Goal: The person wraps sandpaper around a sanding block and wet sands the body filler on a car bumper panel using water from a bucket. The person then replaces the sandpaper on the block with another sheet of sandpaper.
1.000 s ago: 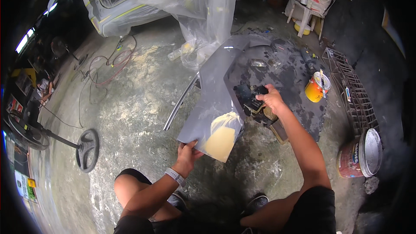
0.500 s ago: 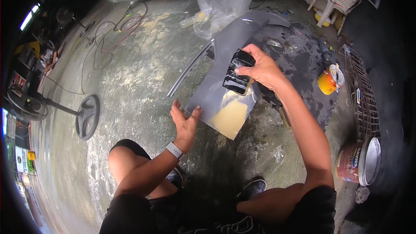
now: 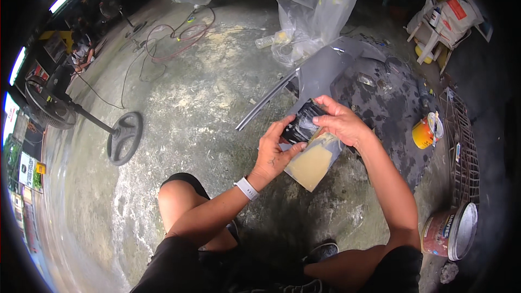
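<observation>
A black sanding block (image 3: 303, 123), streaked with pale dust, is held between my two hands above a grey car body panel (image 3: 321, 70). My right hand (image 3: 344, 123) grips its right side, thumb on the top face. On its left and lower edges are the closed fingers and thumb of my left hand (image 3: 272, 151), whose wrist wears a light grey watch (image 3: 247, 189). A cream patch of body filler (image 3: 310, 167) covers the panel's near end, just below the block. The block's underside is hidden, and so is part of the panel beneath my hands.
At left, a floor fan's round base (image 3: 125, 138) stands on the concrete. To the right are an open yellow-orange can (image 3: 424, 133), a metal grille (image 3: 460, 146) and a reddish bucket (image 3: 438, 231). Plastic sheeting (image 3: 309, 11) hangs at the far side; a hose (image 3: 157, 57) lies far left.
My left hand has moved up and right from the panel's edge onto the sanding block. The block is lower relative to the panel and turned. The whole view has shifted.
</observation>
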`<move>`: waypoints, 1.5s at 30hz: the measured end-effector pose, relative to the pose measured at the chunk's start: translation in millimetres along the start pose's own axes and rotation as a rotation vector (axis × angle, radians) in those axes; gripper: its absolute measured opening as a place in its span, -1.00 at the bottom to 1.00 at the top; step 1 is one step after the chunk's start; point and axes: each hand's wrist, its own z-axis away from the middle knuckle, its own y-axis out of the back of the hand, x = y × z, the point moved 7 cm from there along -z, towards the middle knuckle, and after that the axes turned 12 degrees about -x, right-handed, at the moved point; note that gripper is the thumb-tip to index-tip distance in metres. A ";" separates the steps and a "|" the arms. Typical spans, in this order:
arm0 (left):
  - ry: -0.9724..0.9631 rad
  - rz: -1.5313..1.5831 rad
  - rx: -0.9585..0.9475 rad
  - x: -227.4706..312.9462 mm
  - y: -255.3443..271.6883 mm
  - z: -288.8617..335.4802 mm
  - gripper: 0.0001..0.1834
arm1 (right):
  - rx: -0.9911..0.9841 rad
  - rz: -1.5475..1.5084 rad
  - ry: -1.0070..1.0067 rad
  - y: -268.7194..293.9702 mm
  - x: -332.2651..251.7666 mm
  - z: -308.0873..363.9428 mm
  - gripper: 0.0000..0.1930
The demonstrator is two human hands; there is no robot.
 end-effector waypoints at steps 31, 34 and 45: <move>0.391 0.998 0.125 -78.1 -12.2 3.5 -0.70 | 0.088 0.210 -0.113 40.3 55.3 9.1 -0.72; 0.418 0.919 0.162 -91.7 1.8 10.6 -0.75 | 0.105 0.093 -0.073 60.6 52.9 9.0 -0.75; 0.552 0.101 0.413 -140.2 22.0 50.3 -0.18 | 0.895 0.596 -0.183 296.0 76.7 170.2 -0.49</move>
